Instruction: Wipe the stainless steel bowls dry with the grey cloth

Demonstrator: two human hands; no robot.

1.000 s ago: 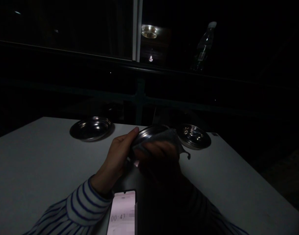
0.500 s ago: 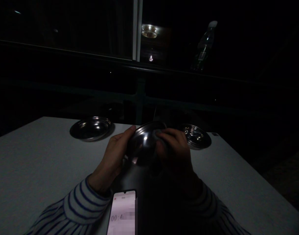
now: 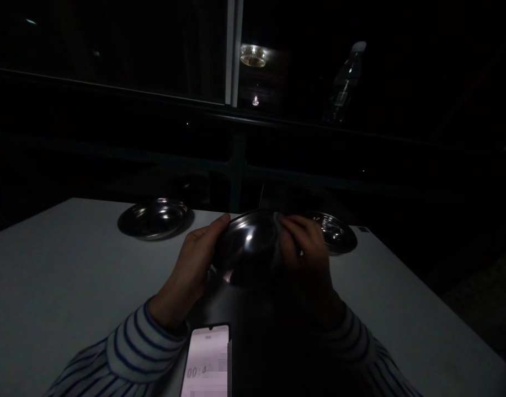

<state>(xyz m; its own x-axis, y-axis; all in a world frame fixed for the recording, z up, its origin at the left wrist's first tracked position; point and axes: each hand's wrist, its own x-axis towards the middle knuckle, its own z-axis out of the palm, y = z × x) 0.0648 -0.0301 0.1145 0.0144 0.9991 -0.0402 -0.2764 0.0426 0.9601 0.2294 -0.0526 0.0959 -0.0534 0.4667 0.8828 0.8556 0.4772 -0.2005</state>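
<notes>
My left hand (image 3: 190, 264) grips the left rim of a shiny steel bowl (image 3: 248, 245), held tilted toward me just above the white table (image 3: 62, 286). My right hand (image 3: 306, 248) is closed on the bowl's right rim, fingers curled over the edge; a bit of grey cloth seems pressed under them, though the dim light hides most of it. Both sleeves are white with blue stripes.
A steel dish (image 3: 155, 218) lies on the table at the back left, another steel dish (image 3: 335, 231) at the back right behind my right hand. A lit phone (image 3: 207, 361) showing a timer lies near my left wrist. A plastic bottle (image 3: 346, 82) stands on the dark ledge beyond.
The bowl has been turned so its inside faces me. My right hand rose from below the bowl with the grey cloth to the bowl's right rim. The left hand kept its hold.
</notes>
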